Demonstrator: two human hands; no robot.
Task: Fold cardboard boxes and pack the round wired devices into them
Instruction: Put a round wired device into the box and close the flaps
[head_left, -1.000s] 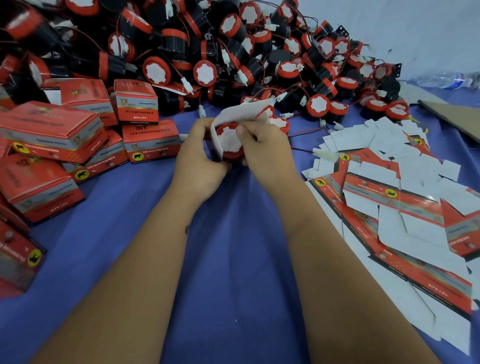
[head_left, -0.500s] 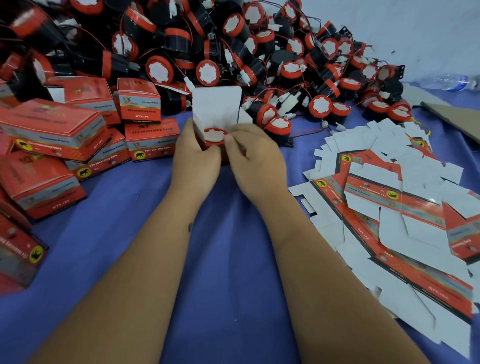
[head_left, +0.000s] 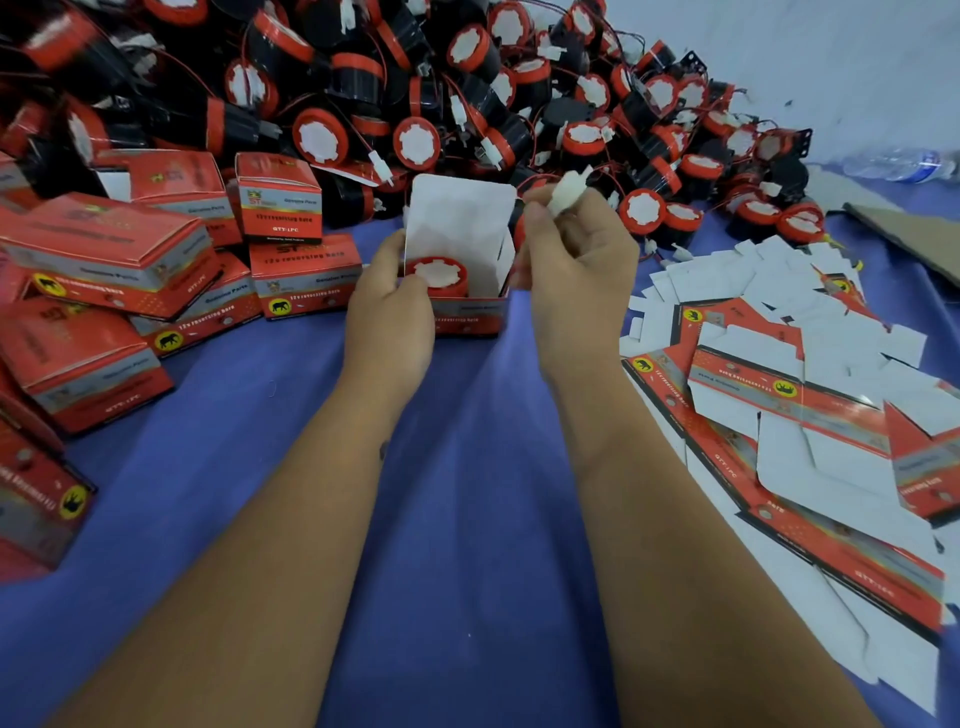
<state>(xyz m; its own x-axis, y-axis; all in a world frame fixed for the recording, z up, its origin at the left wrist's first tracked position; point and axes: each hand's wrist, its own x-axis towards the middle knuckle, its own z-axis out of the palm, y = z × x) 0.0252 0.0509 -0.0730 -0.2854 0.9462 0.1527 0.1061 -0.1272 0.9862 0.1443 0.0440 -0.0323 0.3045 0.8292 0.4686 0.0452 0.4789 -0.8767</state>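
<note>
Gripping open box at worktop centre, left hand fingers curled round its side; round device inside; right hand fingers pinching white connector.

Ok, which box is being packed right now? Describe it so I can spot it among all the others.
On the blue cloth, look just in front of the big pile of round red-and-black devices. The open box sits between the left hand and right hand. Unlike the closed boxes to its left, its white lid flap stands up and a device shows inside.
</note>
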